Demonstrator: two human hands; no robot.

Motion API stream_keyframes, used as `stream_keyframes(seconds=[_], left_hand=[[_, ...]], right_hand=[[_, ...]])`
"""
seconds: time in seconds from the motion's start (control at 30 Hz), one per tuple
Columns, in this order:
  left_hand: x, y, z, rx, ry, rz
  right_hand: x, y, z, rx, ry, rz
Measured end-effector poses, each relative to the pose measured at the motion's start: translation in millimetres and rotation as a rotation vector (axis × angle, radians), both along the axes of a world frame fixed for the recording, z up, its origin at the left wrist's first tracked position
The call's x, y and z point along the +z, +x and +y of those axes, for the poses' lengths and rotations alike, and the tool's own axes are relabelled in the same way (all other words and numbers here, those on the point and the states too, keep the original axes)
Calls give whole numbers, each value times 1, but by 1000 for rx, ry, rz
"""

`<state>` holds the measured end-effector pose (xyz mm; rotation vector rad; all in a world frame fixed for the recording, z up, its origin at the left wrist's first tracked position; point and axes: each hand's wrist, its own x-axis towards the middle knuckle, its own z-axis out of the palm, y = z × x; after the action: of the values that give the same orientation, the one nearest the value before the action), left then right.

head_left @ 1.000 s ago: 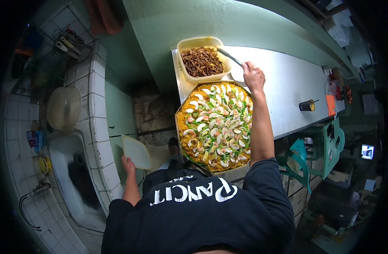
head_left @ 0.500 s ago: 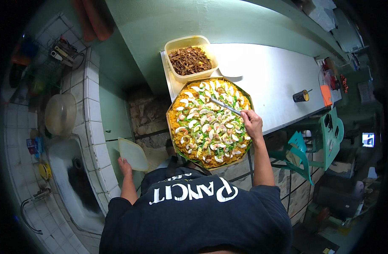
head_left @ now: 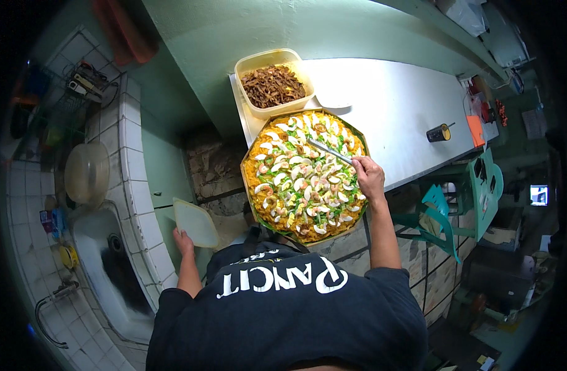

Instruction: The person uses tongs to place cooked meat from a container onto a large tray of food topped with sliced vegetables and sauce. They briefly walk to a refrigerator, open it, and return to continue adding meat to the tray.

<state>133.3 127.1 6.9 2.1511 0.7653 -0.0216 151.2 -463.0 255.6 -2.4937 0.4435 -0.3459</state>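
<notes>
My right hand (head_left: 371,177) is closed around the handle end of slim metal tongs (head_left: 333,153), over the right side of a big octagonal tray (head_left: 244,166). Their tips reach the upper middle of the food, against the toppings. Orange-yellow noodles (head_left: 258,179) fill the tray, topped with egg slices, shrimp, chopped greens and brown bits. Low on the left, my left hand (head_left: 184,241) grips the edge of a translucent plastic lid (head_left: 197,222). Behind the tray, a square plastic tub (head_left: 241,68) holds dark brown strips (head_left: 274,85).
The tray rests on a white table (head_left: 388,93) against a green wall, its near edge overhanging. A dark cup (head_left: 438,133) stands at the right. Left are a tiled counter (head_left: 135,179), a sink (head_left: 85,247) and a clear tub (head_left: 87,173). Green chairs (head_left: 481,191) stand right.
The whole view has shifted slightly. My right hand keeps the tongs over nearly the same spot of the tray. My left hand still holds the lid.
</notes>
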Motion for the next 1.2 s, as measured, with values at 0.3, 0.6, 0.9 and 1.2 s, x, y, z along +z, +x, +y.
stream_keyframes(seconds=[0.3,0.6,0.9,1.2], left_hand=[[-18,-7,9,49,-18,44],[-8,-1,5,79,-15,6],[-3,-6,14,108,-26,107],[-14,-3,8,56,4,-8]], right_hand=[[31,96,19,70,-41,-364],[14,209,44,112,-469,196],[7,221,36,16,-490,336],[30,179,20,-69,-275,207]])
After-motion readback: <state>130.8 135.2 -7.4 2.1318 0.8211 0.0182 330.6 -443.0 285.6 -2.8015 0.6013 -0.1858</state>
